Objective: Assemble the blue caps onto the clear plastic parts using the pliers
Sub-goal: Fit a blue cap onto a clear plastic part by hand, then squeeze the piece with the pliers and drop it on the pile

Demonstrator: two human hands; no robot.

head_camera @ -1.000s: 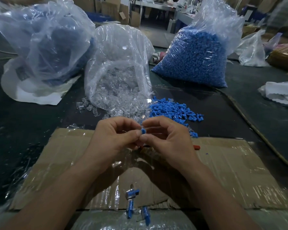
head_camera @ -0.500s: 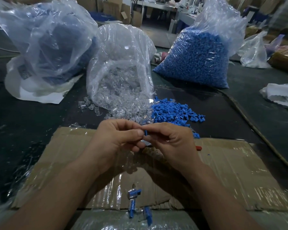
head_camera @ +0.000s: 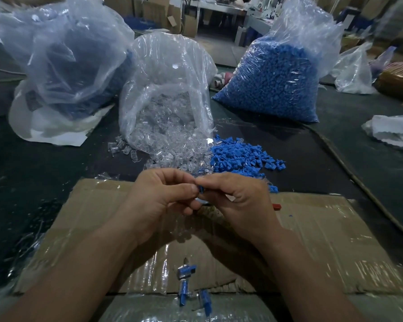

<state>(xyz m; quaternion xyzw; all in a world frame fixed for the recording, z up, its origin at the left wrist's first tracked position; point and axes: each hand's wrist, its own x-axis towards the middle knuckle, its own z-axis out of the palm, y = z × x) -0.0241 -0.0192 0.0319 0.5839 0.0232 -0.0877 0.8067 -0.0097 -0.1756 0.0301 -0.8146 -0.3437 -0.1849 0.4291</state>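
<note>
Above the middle of the tape-covered brown cardboard sheet (head_camera: pixel 323 240), your two hands meet fingertip to fingertip. Your left hand (head_camera: pixel 163 198) curls its thumb and forefinger in to pinch a small blue plastic cap (head_camera: pixel 201 189). Your right hand (head_camera: pixel 239 201) pinches the same piece from the other side, its remaining fingers folded under. A pale glint shows just beneath the cap, between your hands; whether that is a clear part cannot be told from here. A red tip (head_camera: pixel 276 207) pokes out from behind your right hand, lying on the cardboard, and the rest of it is hidden.

Just beyond your knuckles, on the dark table surface (head_camera: pixel 33 182), a loose heap of blue plastic caps (head_camera: pixel 240 156) lies touching a spill of clear plastic parts (head_camera: pixel 172 154). The clear parts pour from the mouth of a crumpled transparent bag (head_camera: pixel 168 77). To the right of that bag stands a full transparent sack of blue caps (head_camera: pixel 277 77), and to its left sits a large cloudy bag with dark blue contents (head_camera: pixel 63 54).

At the near edge of the cardboard, a cluster of three clear-and-blue assembled pieces (head_camera: pixel 186 271) lies close together. Far to your right, a crumpled white bag (head_camera: pixel 393 133) rests on the table.
</note>
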